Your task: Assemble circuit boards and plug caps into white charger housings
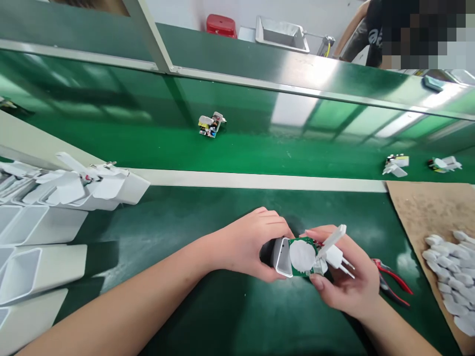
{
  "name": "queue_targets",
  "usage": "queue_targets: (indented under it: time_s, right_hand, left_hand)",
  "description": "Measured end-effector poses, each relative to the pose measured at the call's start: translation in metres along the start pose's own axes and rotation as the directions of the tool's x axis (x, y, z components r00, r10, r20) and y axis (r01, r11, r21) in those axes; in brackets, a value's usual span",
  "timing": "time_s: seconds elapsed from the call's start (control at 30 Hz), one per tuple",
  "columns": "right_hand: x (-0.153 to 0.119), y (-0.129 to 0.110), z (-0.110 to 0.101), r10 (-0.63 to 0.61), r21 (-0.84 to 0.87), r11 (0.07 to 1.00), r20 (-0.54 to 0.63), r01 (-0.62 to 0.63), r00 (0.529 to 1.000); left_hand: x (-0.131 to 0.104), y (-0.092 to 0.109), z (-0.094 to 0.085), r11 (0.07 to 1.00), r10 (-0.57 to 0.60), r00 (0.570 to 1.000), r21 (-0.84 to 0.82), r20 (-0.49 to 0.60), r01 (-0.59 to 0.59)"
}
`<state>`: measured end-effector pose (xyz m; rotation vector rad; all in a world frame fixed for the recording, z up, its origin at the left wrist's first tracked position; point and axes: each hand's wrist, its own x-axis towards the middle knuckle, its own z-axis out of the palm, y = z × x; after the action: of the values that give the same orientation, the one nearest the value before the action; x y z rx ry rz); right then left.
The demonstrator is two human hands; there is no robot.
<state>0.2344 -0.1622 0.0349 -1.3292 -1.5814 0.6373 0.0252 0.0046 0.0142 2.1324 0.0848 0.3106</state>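
Observation:
My left hand (252, 242) is wrapped round a white plastic housing (284, 262), whose open end faces right. In my right hand (352, 279) is a green circuit board (296, 272) with a round white pad (302, 255) on top. Its left end meets the mouth of the housing; how far inside it reaches I cannot tell. At the board's right end, between my right fingers, are a white two-pin plug piece (334, 257) and a raised white flap (335, 237). Red-handled pliers (396, 279) lie beside my right hand, partly hidden by it.
Several open white housings (55, 267) line the left, with white-flapped assemblies (85, 185) above them. Circuit assemblies (211, 124) sit on the green strip (260, 153) beyond a pale ledge (237, 179). Small white pieces (454, 277) lie on cardboard (419, 212) at right. A person (373, 37) is across.

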Motion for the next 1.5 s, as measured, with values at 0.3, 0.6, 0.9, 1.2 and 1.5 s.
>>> queue_targets:
  time_s: [0.3,0.6,0.9,1.2,1.5]
  right_hand:
    - [-0.005,0.002,-0.007,-0.063,-0.069,0.996,-0.013,0.062,0.998]
    - [-0.001,-0.004,-0.006,-0.104,-0.131,0.986,0.036,0.108,0.994]
    - [0.006,-0.011,-0.002,-0.204,-0.180,0.961,0.059,0.211,0.977]
    - [0.006,-0.012,0.002,-0.208,-0.201,0.957,0.031,0.210,0.978]
    - [-0.003,-0.007,0.002,-0.176,-0.192,0.964,0.061,0.185,0.982]
  left_hand:
    - [-0.002,-0.001,-0.004,0.990,0.023,0.992,-0.139,-0.122,-0.040]
    - [-0.003,-0.002,-0.003,0.993,0.023,0.992,-0.114,-0.120,-0.037]
    - [-0.004,-0.001,-0.003,0.994,0.018,0.995,-0.109,-0.096,-0.029]
    - [-0.004,-0.002,-0.002,0.995,0.012,0.995,-0.102,-0.094,-0.022]
    - [-0.004,0.000,-0.001,0.994,0.012,0.993,-0.103,-0.120,-0.025]
